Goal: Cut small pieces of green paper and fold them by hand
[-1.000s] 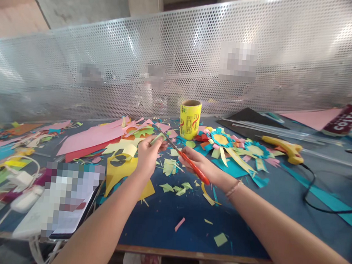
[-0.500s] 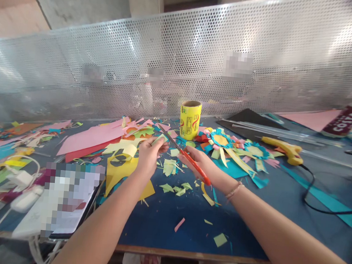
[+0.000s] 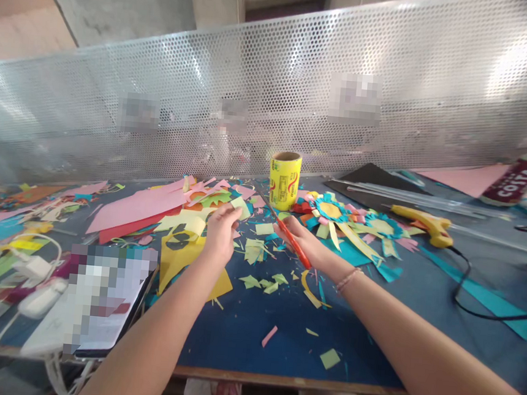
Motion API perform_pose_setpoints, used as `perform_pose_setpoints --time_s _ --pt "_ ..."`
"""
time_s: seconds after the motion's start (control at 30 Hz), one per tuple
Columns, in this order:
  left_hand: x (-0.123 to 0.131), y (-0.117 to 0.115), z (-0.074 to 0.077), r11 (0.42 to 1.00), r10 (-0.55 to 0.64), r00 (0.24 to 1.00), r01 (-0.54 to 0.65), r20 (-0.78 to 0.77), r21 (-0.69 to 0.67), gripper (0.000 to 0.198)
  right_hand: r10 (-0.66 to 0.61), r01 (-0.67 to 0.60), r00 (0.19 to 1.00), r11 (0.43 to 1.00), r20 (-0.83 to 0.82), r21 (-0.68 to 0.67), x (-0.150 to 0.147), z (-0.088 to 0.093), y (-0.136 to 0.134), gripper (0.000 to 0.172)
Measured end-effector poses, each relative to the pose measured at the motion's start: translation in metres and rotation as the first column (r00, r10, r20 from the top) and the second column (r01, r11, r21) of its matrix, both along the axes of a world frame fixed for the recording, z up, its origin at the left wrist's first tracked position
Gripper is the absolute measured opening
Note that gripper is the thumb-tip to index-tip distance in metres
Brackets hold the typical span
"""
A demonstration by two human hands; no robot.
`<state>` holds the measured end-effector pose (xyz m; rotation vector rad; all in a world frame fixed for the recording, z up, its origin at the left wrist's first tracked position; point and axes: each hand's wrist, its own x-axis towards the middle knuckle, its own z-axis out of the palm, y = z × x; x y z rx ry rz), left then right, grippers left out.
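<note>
Between the fingertips of my left hand (image 3: 221, 227) is a small piece of pale green paper (image 3: 241, 208). My right hand (image 3: 303, 241) is closed around the orange handles of a pair of scissors (image 3: 296, 248). Their dark blades point up and left, apart from the paper. Below the hands lie stacked pale green paper squares (image 3: 255, 251) and several folded green scraps (image 3: 271, 283). A yellow sheet with cut-outs (image 3: 179, 258) lies under and beside my left forearm. Paper rosettes in blue and yellow (image 3: 329, 210) rest to the right of my right hand.
A yellow tape roll (image 3: 285, 181) stands behind the scissors. A yellow glue gun (image 3: 422, 225) with a black cord lies at right, near clear sticks and a Costa bottle (image 3: 516, 180). A phone (image 3: 118, 308) and white cables are at left. A perforated metal screen (image 3: 264, 87) borders the table.
My right hand has drawn the scissors slightly right, away from my left hand. The blades no longer meet the paper, which now sticks up more plainly from my left fingers.
</note>
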<state>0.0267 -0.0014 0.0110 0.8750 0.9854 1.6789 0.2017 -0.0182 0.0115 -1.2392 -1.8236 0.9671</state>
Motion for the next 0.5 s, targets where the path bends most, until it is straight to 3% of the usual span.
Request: perform_pose_setpoints --time_s 0.13,0.3,0.5 --pt "0.001 -0.003 0.003 0.999 -0.030 0.999 0.030 0.011 -0.015 0.023 -0.001 0.001 0.999 1.000 -0.043 -0.015 -0.001 -0.001 0.000 0.043" --pt "0.003 -0.006 0.006 0.999 -0.035 0.994 0.035 0.108 0.001 0.031 0.099 -0.103 0.990 0.994 -0.103 -0.031 -0.003 -0.001 -0.005 0.040" --pt "0.006 -0.007 0.009 0.999 -0.016 0.998 0.015 0.061 0.028 0.029 0.147 -0.148 0.986 0.989 -0.082 -0.012 -0.009 -0.003 -0.012 0.038"
